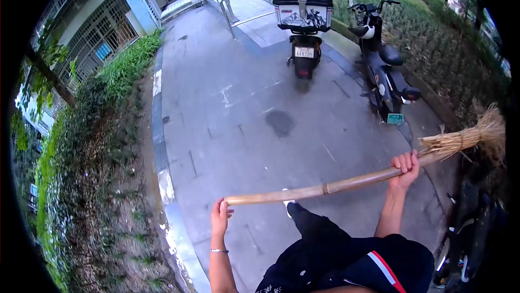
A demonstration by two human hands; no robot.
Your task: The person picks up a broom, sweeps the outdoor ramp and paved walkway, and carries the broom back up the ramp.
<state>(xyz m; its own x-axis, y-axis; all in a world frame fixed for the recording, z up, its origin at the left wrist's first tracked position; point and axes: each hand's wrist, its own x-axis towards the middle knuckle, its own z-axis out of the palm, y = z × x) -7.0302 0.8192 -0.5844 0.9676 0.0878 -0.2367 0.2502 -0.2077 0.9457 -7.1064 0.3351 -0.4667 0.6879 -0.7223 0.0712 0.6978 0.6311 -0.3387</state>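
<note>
A straw broom (346, 183) with a long bamboo handle lies almost level across the front of my body. My right hand (406, 169) is wrapped round the handle just below the bound straw head (460, 140), which points to the right. At the far left end of the handle, the fingers of my left hand (219, 216) are curled against the tip. A thin bracelet (219, 250) circles my left wrist. The broom is held above the pavement, and its straw tips reach the dark edge of the view.
Grey pavement (244, 147) runs ahead, bordered by a planted strip (108, 195) on the left. A scooter with a rear box (303, 11) and a second scooter (387, 71) stand ahead. Another parked vehicle (471, 233) is close by on the right. A metal railing (249, 21) stands farther off.
</note>
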